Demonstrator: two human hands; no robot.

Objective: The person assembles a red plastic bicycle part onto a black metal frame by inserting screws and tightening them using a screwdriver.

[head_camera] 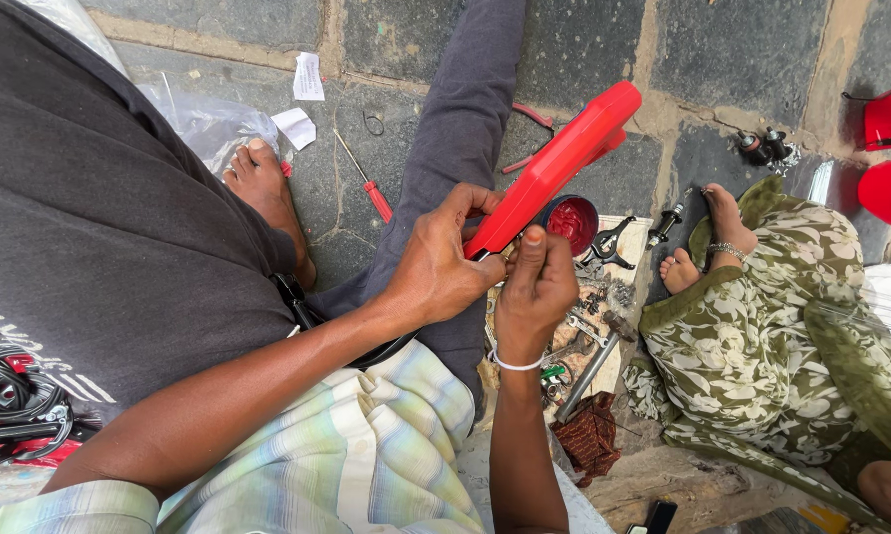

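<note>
I'm gripping the red plastic part [559,163] with my left hand [436,267]; my right hand [534,287] is pinching, perhaps, a fastener at its six-o'clock end. Next needs steady fingertip pressure.

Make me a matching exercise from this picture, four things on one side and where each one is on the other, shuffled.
Things:
1. red plastic part
2. red-handled screwdriver
3. hammer
4. white paper scraps

Places:
A. lying on the stone floor left of the grey trouser leg
B. held between the left hand and right hand
C. on the floor near the top edge
D. among the tools below the right hand, beside the green patterned cloth

Pairs: 1-B, 2-A, 3-D, 4-C
</note>
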